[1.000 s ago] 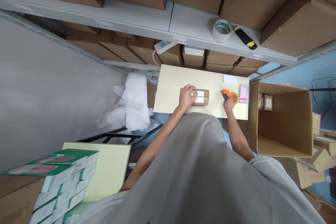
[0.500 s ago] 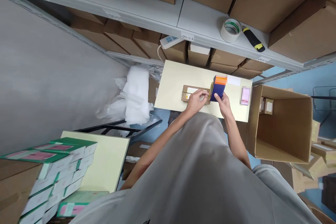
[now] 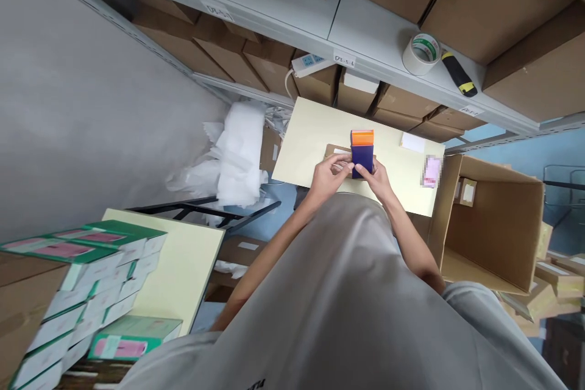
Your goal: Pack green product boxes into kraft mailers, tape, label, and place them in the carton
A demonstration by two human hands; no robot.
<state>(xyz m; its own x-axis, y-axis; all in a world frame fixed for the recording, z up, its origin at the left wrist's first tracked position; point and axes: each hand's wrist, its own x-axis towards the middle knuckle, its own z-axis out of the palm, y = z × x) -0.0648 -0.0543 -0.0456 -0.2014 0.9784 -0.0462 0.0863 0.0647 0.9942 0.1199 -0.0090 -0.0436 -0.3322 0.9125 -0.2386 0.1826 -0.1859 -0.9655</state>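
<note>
A navy-blue and orange tape dispenser (image 3: 362,158) stands upright between my hands, its orange end pointing away from me. My right hand (image 3: 377,180) grips its lower right side, the thumb lying across the front. On the other side, my left hand (image 3: 329,175) has its fingers curled and its thumb at the dispenser's lower left edge. Behind the dispenser and partly covered by it and my hands is a small brown cardboard box (image 3: 333,149) with a white label, lying on the cream tabletop (image 3: 304,134).
A large open carton (image 3: 493,219) stands right of the table, small boxes inside. A white card (image 3: 412,142) lies at the table's back right. Tape roll (image 3: 421,53) and utility knife (image 3: 459,73) rest on the shelf. Green-and-white boxes (image 3: 91,298) are stacked at lower left.
The tape dispenser has moved left over the small box, its face turned more toward me. My left hand has shifted from the box to the dispenser's edge. The view has tilted slightly.
</note>
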